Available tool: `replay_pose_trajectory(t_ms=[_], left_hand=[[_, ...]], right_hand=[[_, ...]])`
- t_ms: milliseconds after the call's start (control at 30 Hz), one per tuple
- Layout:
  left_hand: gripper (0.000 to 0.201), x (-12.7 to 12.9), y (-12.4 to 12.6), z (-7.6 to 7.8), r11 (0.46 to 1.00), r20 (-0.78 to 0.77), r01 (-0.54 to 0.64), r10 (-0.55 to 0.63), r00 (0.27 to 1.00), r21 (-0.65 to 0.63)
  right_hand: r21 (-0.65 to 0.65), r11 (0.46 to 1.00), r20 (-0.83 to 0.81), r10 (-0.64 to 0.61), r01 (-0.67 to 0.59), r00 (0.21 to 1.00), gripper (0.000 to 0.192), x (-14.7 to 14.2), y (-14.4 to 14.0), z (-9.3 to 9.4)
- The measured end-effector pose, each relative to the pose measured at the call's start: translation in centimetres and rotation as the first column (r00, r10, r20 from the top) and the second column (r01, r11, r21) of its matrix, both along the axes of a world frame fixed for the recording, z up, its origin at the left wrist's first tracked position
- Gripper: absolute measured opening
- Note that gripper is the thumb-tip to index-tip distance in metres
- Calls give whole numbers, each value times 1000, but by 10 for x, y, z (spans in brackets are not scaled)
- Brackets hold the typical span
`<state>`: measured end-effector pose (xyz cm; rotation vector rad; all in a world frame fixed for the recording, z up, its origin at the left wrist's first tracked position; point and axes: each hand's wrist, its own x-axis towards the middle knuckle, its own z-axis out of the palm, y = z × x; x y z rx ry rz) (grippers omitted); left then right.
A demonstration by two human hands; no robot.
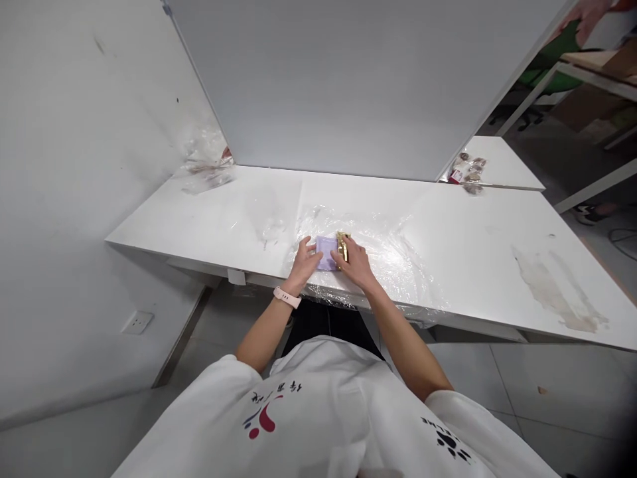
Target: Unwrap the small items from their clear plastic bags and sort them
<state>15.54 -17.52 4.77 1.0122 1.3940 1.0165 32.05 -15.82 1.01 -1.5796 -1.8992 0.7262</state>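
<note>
Near the worktop's [199, 226] front edge, your left hand [304, 263] presses the purple pad [326, 252] on the wrap [393, 259] while your right hand [354, 260] pinches the gold piece [342, 244].

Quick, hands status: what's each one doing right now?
Left hand: open, fingers resting on the purple square.
Right hand: fingers on the gold item; whether it grips it cannot be told.

White printed shirt [323, 411], pink wristband [287, 297]
</note>
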Motion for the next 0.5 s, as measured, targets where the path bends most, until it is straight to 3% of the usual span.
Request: replay_pose_trajectory(t_ms=[100,200,300,367,433,500], left_hand=[[70,12,2,-4,1000,281,-20,23,959,-15],[51,27,0,-6,995,331,69,-90,939,76],[52,44,-5,-7,965,249,216,-249,936,150],[56,54,-8,-7,943,121,300,-318,940,147],[58,62,-8,-8,918,-36,367,-366,930,150],[59,67,-7,-11,889,-171,421,-393,903,179]], right_hand=[[-29,999,-103,39,-42,994,84,-2,-2,-4],[-63,992,-217,95,-112,971,96,9,-7,0],[-88,973,-388,164,-214,907,106,23,-11,5],[-123,969,-499,126,-213,858,103,31,-13,4],[-194,975,-596,-30,-107,802,84,38,-13,-2],[-272,961,-677,-230,53,699,64,43,-12,-11]])
